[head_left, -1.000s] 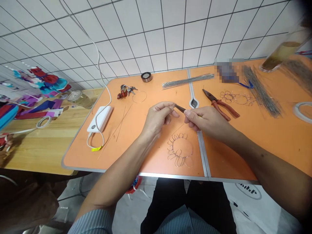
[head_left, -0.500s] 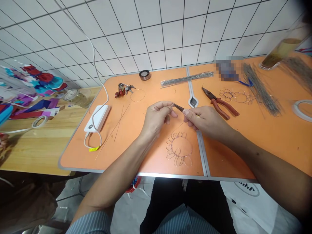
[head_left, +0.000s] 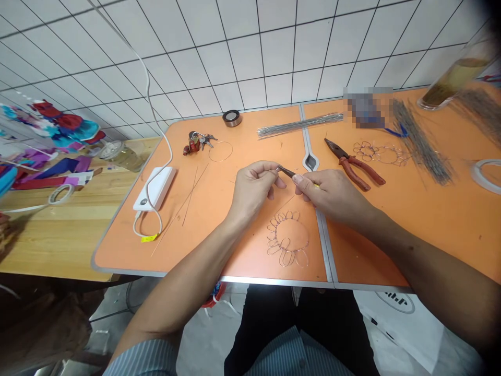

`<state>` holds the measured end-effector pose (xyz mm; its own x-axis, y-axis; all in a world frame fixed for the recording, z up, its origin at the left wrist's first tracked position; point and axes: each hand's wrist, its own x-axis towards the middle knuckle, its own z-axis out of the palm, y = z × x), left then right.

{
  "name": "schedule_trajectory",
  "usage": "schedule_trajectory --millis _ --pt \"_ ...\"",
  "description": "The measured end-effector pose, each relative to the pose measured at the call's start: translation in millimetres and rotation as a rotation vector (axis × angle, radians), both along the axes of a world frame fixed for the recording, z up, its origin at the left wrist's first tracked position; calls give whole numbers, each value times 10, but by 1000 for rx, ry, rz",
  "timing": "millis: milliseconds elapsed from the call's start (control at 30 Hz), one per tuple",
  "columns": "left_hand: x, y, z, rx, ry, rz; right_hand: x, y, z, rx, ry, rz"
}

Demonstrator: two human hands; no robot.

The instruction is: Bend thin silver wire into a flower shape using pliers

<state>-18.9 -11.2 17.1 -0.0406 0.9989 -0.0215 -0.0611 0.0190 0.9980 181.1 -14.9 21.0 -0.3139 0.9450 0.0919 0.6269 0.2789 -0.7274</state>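
My left hand (head_left: 256, 183) is closed in a pinch over the orange table, with a bit of thin wire (head_left: 278, 168) at its fingertips. From the right, my right hand (head_left: 331, 193) grips a pair of dark, pointed tweezers (head_left: 287, 171), whose tips meet the wire by my left thumb and forefinger. A speck of yellow shows behind the right fingers; most of the tool is covered by them. Below both hands lies a wire ring with looped petals (head_left: 288, 245) on the tabletop.
Red-handled pliers (head_left: 354, 164) lie right of my hands, near wire flower shapes (head_left: 366, 151). Wire bundles (head_left: 299, 126) lie toward the back. A tape roll (head_left: 232, 118), keys (head_left: 205, 140) and a white power bank (head_left: 154, 189) with a cable are on the left. A glass (head_left: 450, 81) stands back right.
The tweezers have shifted very slightly at the wire, and a little more yellow shows behind my right fingers. Both hands stay in nearly the same place; the view tilts slightly.
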Motion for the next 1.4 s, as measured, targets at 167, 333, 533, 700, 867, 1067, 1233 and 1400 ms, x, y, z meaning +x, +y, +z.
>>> schedule_trajectory --millis 167,333,533,700,867,1067,1233,1400 --pt "-13 4 -36 17 32 1 -4 -6 22 3 -25 -19" --pt "-18 6 -57 46 58 -2 -13 -5 42 -42 -71 -49" --pt "-14 -6 -56 58 92 15 -15 -9 37 -47 -83 -53" --pt "-8 -7 -45 49 84 27 -7 -47 49 -24 -81 -57" --pt "-11 0 -61 59 77 28 -21 -38 40 -33 -62 -55" --pt "-10 13 -88 70 90 28 -29 -9 13 -49 -26 8" --pt "-12 24 -81 60 69 44 -14 -9 -19 -109 42 6" --pt "-19 25 -88 71 70 35 -12 -9 -31 -132 91 7"
